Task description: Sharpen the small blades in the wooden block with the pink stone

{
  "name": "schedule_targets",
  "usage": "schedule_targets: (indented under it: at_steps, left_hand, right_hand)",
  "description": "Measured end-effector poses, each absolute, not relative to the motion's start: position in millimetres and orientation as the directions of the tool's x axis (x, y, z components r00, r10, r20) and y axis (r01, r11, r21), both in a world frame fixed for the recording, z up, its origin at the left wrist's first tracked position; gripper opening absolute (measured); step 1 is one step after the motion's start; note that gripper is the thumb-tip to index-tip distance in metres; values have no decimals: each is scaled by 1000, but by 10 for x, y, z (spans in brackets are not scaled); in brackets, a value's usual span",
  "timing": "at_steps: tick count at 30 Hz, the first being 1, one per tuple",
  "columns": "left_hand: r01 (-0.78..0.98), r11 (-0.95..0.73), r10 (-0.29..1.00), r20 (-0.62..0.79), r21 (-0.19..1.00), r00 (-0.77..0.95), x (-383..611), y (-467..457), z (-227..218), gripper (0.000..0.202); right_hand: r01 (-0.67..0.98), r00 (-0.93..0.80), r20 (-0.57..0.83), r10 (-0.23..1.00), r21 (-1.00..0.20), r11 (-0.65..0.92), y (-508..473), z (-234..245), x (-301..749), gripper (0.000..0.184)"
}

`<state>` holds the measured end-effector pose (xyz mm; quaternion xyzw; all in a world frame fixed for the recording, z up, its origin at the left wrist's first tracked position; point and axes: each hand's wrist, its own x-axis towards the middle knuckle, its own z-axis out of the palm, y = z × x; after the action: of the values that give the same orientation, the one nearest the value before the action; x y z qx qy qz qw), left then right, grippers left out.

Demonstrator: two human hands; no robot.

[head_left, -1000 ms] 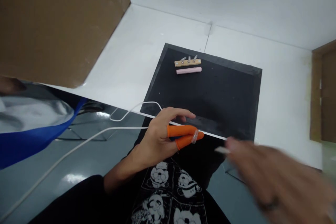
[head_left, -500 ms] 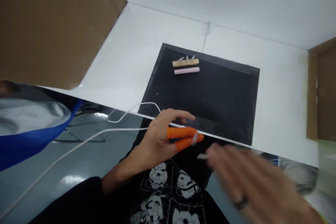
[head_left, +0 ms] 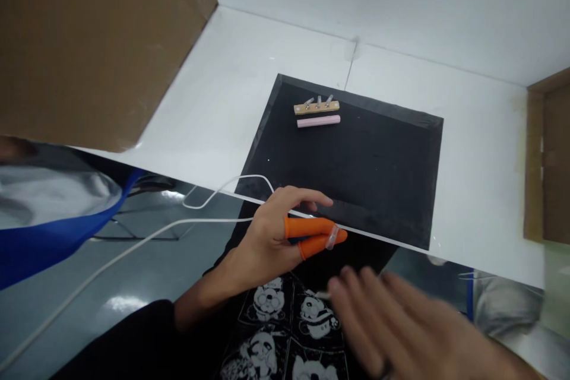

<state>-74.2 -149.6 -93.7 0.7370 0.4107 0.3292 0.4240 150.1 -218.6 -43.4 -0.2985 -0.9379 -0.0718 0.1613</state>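
My left hand (head_left: 271,234) is closed in a pinch just beyond the table's front edge. Orange finger cots cover its thumb and a finger, and between their tips sits a small clear plastic tube (head_left: 332,237). My right hand (head_left: 401,326), smeared by motion, is lower right over my lap, apart from the tube. A small pale sliver (head_left: 322,295) sticks out at its fingertips; its kind is too blurred to tell. On the black mat (head_left: 356,166) lie a tan bar (head_left: 317,108) bearing several clear pieces and screws, and a pink bar (head_left: 318,122) just in front of it.
A white cable (head_left: 218,219) runs from lower left toward my left wrist, looping over the table edge. Brown boards flank the white table (head_left: 200,101) at left (head_left: 98,41) and right (head_left: 534,166). A blue and silver bag-like item (head_left: 57,208) is at far left.
My right hand has moved down and left, carrying the pale sliver along. My left hand keeps its pinch on the clear tube almost without moving.
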Motion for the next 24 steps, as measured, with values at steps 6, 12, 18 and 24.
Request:
schedule_targets:
  at_steps: [6,12,18,24]
  left_hand:
    - [334,-303,878,125,892,463,-753,-1492,-935,30]
    - [326,-302,882,133,896,453,-760,-1484,-929,31]
    - [325,-333,870,155,885,468,-742,-1497,-920,28]
    - [325,-305,876,129,895,465,-730,-1495,-919,33]
  right_hand:
    - [646,-724,390,568,96,757,-2205,-467,1516,29]
    - [645,-736,349,580,101,758,-2197,-458,1522,30]
    - [667,-711,390,585,113,736,-2196,-464,1505,30]
    - [624,-748,365,555,101,775,-2179,-452,1485,32]
